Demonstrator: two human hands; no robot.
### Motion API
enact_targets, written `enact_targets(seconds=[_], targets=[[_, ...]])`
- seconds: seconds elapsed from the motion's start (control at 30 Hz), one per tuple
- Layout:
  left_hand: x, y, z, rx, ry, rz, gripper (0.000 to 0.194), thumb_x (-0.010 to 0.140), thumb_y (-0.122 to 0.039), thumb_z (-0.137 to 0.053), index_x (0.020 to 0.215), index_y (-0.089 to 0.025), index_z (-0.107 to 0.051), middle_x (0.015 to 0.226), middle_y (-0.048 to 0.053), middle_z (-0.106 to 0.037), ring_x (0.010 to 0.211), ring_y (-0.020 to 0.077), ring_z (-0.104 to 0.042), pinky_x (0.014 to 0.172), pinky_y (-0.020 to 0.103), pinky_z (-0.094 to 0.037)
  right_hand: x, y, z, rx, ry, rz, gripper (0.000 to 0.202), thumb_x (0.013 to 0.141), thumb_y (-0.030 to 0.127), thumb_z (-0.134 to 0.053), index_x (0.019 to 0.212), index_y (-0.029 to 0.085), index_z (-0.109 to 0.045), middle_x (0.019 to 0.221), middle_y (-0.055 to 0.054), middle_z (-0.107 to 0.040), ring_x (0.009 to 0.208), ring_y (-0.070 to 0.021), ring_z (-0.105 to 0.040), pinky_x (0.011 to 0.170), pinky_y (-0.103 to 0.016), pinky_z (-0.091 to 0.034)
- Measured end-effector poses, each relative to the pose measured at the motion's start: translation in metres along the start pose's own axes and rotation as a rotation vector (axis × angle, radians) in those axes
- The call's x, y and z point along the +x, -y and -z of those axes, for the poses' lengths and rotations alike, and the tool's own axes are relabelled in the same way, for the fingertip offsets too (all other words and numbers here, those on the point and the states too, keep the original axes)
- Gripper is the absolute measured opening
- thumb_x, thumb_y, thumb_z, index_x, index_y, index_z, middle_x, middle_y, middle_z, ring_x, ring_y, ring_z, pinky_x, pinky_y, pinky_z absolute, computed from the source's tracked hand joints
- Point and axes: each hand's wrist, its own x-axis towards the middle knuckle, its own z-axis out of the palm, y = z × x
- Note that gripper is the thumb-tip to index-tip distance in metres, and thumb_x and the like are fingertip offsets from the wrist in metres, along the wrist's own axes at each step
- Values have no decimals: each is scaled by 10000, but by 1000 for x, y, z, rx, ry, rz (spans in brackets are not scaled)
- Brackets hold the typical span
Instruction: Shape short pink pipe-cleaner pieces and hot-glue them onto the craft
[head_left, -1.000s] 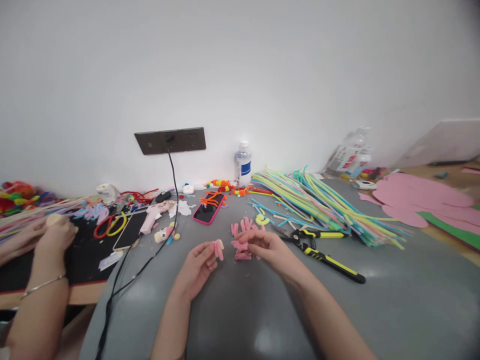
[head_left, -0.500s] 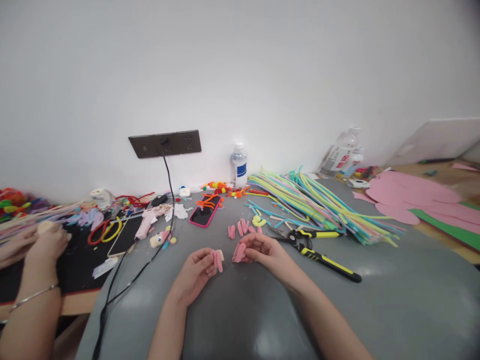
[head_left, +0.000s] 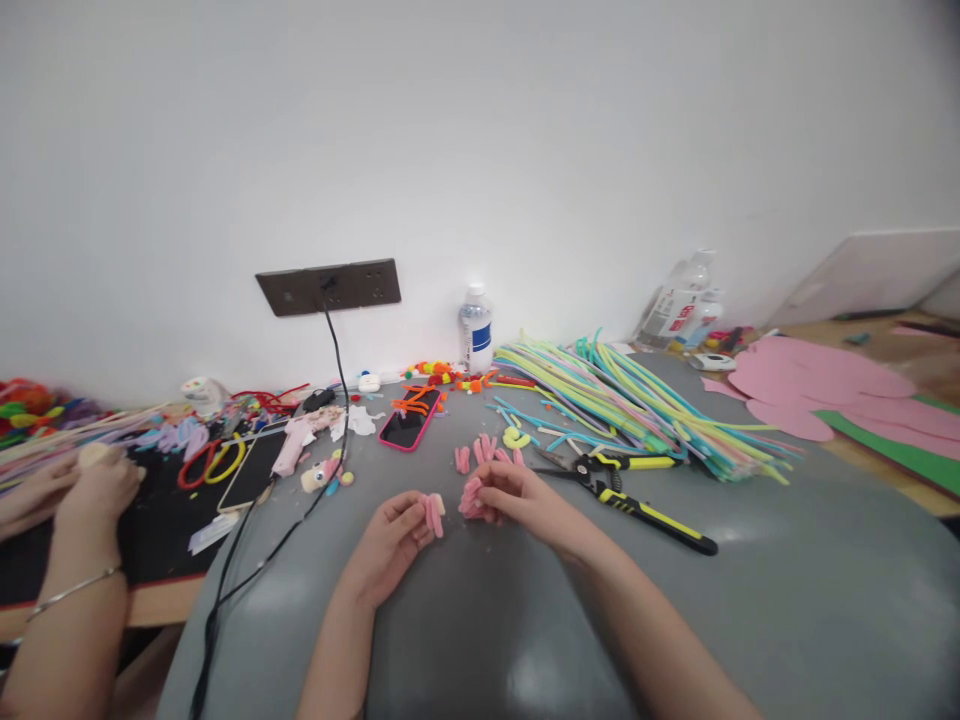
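Near the middle of the grey table (head_left: 480, 610), my left hand (head_left: 396, 540) pinches a pink fuzzy piece (head_left: 433, 516) with a cream part at its top. Just to the right, my right hand (head_left: 517, 500) grips another pink fuzzy piece (head_left: 470, 497) between thumb and fingers. A small gap separates the two pieces. Several short pink folded pieces (head_left: 463, 459) lie on the table behind my right hand, beside a curled yellow piece (head_left: 516, 438).
Black-and-yellow pliers (head_left: 652, 520) lie right of my right hand, below a bundle of pastel pipe cleaners (head_left: 637, 400). Behind are a phone (head_left: 409, 425) and a bottle (head_left: 476, 330). A black cable (head_left: 281, 545) runs at left, near another person's hands (head_left: 94, 490).
My right hand has turned its pink piece slightly and shifted a little to the left. My left hand keeps its pinch. The camera view has moved slightly.
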Motion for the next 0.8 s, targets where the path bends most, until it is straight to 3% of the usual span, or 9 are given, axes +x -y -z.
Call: enact_targets(seconds=[0.27, 0.43, 0.57, 0.8], targets=[[0, 1, 2, 20, 24, -10, 369, 640, -392, -908, 615, -108, -674, 578, -26, -484, 544, 70, -378, 538, 201, -339, 0, 4, 4, -85, 49, -91, 497, 719, 638, -740, 811, 159, -646, 806, -60, -745, 586, -108, -598, 579, -243, -439], [1, 1, 2, 68, 5, 25, 359, 607, -393, -924, 677, -113, -710, 622, 9, -583, 579, 96, -474, 606, 237, -386, 4, 9, 1, -141, 38, -83, 475, 685, 604, -781, 815, 188, -593, 701, -30, -743, 535, -124, -611, 503, -231, -406], [1, 1, 3, 141, 43, 49, 357, 605, -401, -921, 694, -116, -726, 620, 18, -616, 569, 94, -469, 602, 240, -358, 10, 15, -1, -259, 43, 2, 379, 719, 519, -775, 692, 199, -575, 654, -24, -729, 574, -146, -632, 550, -259, -446], [1, -4, 1, 249, 186, 63, 276, 668, -368, -884, 703, -132, -746, 703, 52, -671, 598, 106, -494, 583, 237, -316, 14, 16, -2, -431, 52, 4, 190, 719, 327, -771, 617, 206, -665, 567, -8, -717, 650, -194, -680, 638, -295, -484]])
